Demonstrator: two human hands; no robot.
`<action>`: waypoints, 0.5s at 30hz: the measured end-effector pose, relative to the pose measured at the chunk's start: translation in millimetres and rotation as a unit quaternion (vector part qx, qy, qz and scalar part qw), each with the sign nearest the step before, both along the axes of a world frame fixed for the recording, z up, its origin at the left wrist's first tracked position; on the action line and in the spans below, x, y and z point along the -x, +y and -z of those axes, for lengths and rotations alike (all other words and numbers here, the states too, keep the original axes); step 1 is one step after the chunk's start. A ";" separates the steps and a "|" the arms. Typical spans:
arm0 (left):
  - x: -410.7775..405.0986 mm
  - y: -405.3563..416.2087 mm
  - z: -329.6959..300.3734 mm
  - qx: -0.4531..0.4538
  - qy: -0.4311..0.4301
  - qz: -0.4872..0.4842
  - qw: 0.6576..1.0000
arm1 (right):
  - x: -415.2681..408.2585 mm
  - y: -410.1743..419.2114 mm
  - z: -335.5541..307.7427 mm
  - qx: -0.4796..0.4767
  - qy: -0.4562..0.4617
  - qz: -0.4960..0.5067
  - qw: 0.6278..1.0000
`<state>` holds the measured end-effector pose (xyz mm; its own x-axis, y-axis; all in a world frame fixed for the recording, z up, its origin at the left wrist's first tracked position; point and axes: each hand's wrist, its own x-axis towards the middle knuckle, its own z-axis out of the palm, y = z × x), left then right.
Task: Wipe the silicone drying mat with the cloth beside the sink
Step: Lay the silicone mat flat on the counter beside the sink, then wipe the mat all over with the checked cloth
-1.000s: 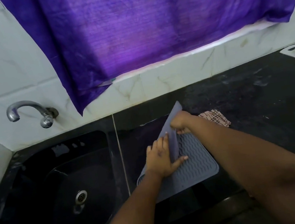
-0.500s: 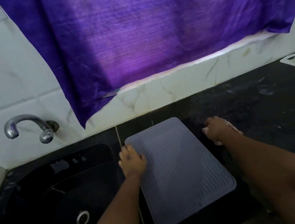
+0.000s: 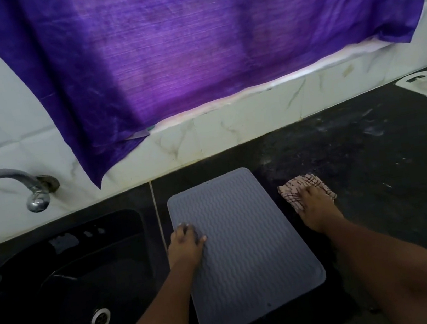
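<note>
The grey mat (image 3: 246, 250) lies flat on the dark worktop (image 3: 372, 167), and most of its ribbed top is bare; only the left hand (image 3: 187, 244) rests on its left edge. The right hand (image 3: 314, 205) lies on the patterned cloth (image 3: 305, 186) just beside the mat's far right corner. Right of the cloth the worktop is open up to the white board (image 3: 424, 89) at the far right. A narrow bare strip runs between the mat and the tiled wall (image 3: 229, 129). To the left the sink (image 3: 67, 278) drops away, with the tap (image 3: 5, 188) jutting out over its far edge. The purple curtain (image 3: 190, 47) hangs low above the back.
</note>
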<state>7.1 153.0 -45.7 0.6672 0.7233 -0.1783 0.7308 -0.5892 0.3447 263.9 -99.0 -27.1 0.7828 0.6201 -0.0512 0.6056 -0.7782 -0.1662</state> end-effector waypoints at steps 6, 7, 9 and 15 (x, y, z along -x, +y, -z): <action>-2.7 -9.4 5.6 0.013 -0.004 -0.049 0.999 | -13.7 19.8 -16.9 -0.177 -0.073 0.102 0.976; -1.5 -8.9 5.4 0.002 0.008 -0.041 0.999 | -14.6 25.7 -25.3 -0.221 -0.062 0.136 0.964; -2.7 -8.0 0.4 0.002 0.023 -0.033 0.999 | -15.9 38.0 -42.3 -0.307 0.001 0.207 0.929; -3.8 -11.4 -13.6 0.023 0.045 -0.031 0.998 | -19.6 79.9 -63.9 -0.450 0.339 0.308 0.766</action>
